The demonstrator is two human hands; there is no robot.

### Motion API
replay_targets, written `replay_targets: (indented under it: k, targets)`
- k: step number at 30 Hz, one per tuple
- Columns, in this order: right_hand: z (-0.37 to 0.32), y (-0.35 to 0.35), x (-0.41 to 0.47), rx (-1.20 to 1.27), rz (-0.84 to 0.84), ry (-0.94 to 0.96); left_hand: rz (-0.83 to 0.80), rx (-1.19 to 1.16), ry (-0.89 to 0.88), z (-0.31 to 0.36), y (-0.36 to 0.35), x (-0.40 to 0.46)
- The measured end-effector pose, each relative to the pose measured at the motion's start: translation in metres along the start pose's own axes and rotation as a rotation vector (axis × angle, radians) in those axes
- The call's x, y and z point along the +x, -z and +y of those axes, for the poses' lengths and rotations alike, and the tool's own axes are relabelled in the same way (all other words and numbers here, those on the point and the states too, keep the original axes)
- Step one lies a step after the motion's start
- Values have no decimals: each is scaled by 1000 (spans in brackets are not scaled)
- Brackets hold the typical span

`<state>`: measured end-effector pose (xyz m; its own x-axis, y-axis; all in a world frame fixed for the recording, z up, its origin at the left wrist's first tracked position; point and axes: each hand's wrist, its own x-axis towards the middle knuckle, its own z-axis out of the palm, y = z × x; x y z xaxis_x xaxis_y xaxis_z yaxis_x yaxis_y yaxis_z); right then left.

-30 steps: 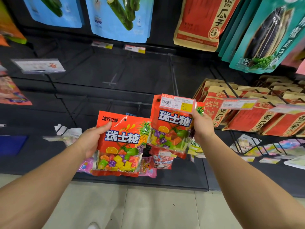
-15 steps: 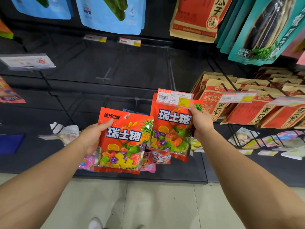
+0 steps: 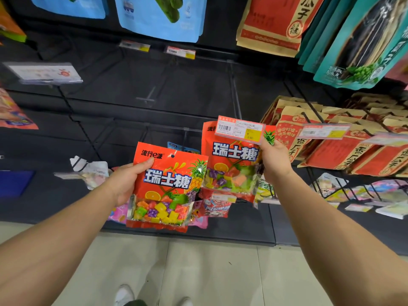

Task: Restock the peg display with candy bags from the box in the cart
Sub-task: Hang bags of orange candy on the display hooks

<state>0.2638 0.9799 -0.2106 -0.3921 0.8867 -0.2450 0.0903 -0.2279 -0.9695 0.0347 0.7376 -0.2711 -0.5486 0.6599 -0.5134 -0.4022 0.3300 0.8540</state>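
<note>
Left hand [image 3: 123, 184] grips a candy bag [image 3: 167, 186] by its left edge, thumb on the front, just left of the price tag [image 3: 239, 129]. Right hand [image 3: 274, 161] pinches the right edge of a second bag [image 3: 231, 164] hanging right under that tag, apparently on its peg. Both upright, long axis vertical, print facing out, hang hole on top. Probably light, crinkly, slick film with loose candy inside; best held near the top seam.
</note>
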Motion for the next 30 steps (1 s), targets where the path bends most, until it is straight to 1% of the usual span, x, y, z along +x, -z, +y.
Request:
replay_targets:
  k: [2, 4, 6, 9, 14, 18, 21, 25, 30]
  targets:
    - [-1, -4, 0, 28, 58, -8, -2, -14, 8, -3, 0, 1]
    - [0, -8, 1, 2, 103, -13, -3, -74, 2, -9, -2, 1]
    - [1, -12, -1, -32, 127, -27, -13, -126, 4, -14, -3, 0]
    - [9, -15, -3, -19, 152, -48, -11, -135, 19, -21, 3, -6]
    - [13, -26, -13, 21, 156, -59, -13, -103, 46, -24, 32, -13]
    - [15, -35, -26, 34, 181, -47, -40, -103, 35, -20, 53, -9]
    - [18, -37, -38, 27, 206, -75, -71, -114, 27, -17, 62, -3]
    - [16, -40, -53, -16, 213, -131, -128, -130, 20, -9, 66, 7]
    - [16, -34, -59, -44, 241, -136, -133, -154, -1, -13, 58, 7]
